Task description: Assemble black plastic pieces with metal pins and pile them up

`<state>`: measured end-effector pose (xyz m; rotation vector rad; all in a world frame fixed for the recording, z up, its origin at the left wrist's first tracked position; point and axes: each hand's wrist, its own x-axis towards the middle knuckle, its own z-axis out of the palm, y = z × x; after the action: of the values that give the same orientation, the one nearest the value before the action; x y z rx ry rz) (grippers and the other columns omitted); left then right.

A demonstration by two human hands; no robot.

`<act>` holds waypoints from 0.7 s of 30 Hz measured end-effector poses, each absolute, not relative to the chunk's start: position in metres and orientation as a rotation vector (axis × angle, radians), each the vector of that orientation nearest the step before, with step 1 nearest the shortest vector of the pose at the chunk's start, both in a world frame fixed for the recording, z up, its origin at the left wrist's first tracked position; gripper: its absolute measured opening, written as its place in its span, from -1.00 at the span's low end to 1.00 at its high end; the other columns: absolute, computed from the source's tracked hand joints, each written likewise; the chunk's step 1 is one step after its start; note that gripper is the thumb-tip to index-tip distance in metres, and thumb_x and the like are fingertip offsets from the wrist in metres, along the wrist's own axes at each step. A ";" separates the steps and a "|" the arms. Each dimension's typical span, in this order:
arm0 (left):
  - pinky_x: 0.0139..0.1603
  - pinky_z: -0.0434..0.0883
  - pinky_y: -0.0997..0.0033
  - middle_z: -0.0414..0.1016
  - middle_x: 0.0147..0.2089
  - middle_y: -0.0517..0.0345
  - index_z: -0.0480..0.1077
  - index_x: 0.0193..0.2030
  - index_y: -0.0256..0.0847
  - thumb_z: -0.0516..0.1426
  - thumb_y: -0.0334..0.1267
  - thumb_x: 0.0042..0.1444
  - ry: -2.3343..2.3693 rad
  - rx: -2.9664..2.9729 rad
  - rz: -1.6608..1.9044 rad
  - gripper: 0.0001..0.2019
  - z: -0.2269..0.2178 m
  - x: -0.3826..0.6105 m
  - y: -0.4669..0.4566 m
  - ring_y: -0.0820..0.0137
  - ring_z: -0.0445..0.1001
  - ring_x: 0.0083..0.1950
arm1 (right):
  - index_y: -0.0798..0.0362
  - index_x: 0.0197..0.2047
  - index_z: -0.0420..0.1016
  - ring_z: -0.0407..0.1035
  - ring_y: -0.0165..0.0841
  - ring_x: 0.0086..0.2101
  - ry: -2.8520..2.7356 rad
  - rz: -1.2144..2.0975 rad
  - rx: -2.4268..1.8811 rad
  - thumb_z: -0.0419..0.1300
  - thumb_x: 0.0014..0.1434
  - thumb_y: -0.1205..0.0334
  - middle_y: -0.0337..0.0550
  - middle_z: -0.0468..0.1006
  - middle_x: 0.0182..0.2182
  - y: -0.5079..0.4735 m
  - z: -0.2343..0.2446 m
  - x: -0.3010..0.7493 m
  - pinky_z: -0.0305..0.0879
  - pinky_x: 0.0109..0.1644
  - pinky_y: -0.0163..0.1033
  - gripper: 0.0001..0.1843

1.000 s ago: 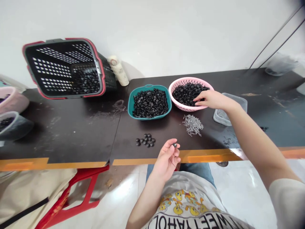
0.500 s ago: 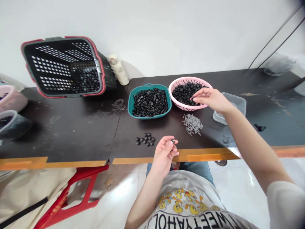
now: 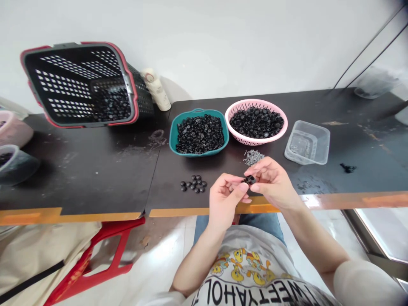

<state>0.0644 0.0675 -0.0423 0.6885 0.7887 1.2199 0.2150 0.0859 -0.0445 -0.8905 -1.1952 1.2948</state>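
My left hand (image 3: 225, 199) and my right hand (image 3: 273, 182) meet over the table's front edge, both with closed fingers. My right fingertips pinch a small black round part (image 3: 251, 179). Against it, my left thumb and fingers grip another small dark piece, mostly hidden by the fingertips. Just beyond my right hand lies a pile of thin silver pins (image 3: 253, 157), partly covered by it. A pink basket (image 3: 228, 123) and a teal tray (image 3: 174, 140), both full of black round parts, stand behind. Several black discs (image 3: 194, 184) lie left of my left hand.
A clear plastic box (image 3: 323, 146) with a few pins sits at the right, near a small black cluster (image 3: 348, 168). At the left a dark crate (image 3: 135, 95) lies tipped on its side, beside a white bottle (image 3: 157, 91). Tape (image 3: 178, 212) lines the table edge.
My right hand has come from the pink basket down to my left hand, bringing a black part. The two hands now hold their pieces together.
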 end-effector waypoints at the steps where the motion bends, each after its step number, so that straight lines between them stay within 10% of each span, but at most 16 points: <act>1: -0.45 0.61 0.51 0.46 -0.52 0.29 0.49 -0.31 -0.22 0.42 -0.04 -0.07 0.786 0.689 1.221 -0.66 -0.042 0.065 0.067 0.55 0.44 -0.54 | -0.09 -0.24 0.45 0.48 -0.37 -0.42 -1.208 1.289 -0.892 0.55 -0.08 0.06 -0.20 0.69 -0.26 0.086 -0.044 0.215 0.49 -0.34 -0.24 -0.57; 21: -0.48 0.51 0.56 0.47 -0.55 0.28 0.46 -0.41 -0.23 0.47 -0.07 -0.15 0.779 0.764 1.159 -0.64 -0.032 0.057 0.069 0.54 0.45 -0.56 | -0.04 -0.33 0.51 0.63 -0.22 -0.21 -1.226 1.240 -0.879 0.54 -0.02 0.21 -0.16 0.72 -0.27 0.072 -0.034 0.215 0.63 -0.16 -0.14 -0.72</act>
<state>0.0566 0.0694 -0.0324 0.7638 0.7789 1.1588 0.2147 0.0721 -0.0337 -0.8789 -1.2255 1.2404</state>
